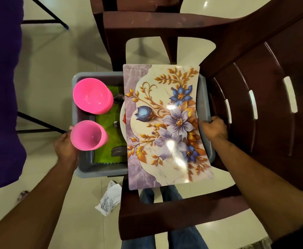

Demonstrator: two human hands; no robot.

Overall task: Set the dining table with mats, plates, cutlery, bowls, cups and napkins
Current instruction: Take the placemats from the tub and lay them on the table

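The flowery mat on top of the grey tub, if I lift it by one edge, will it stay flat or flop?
The floral mat would probably flex: it already looks bowed where it overhangs the grey tub. Its glossy glare suggests a smooth, perhaps slippery surface. It looks thin, so likely light for its size.

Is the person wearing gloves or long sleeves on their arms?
No gloves. Both the left hand and the right hand are bare, with no rings, watch or bracelet showing. Both forearms are bare as far up as the picture shows. At the bottom right corner a bit of dark fabric shows, perhaps a pushed-up sleeve; it is hard to tell.
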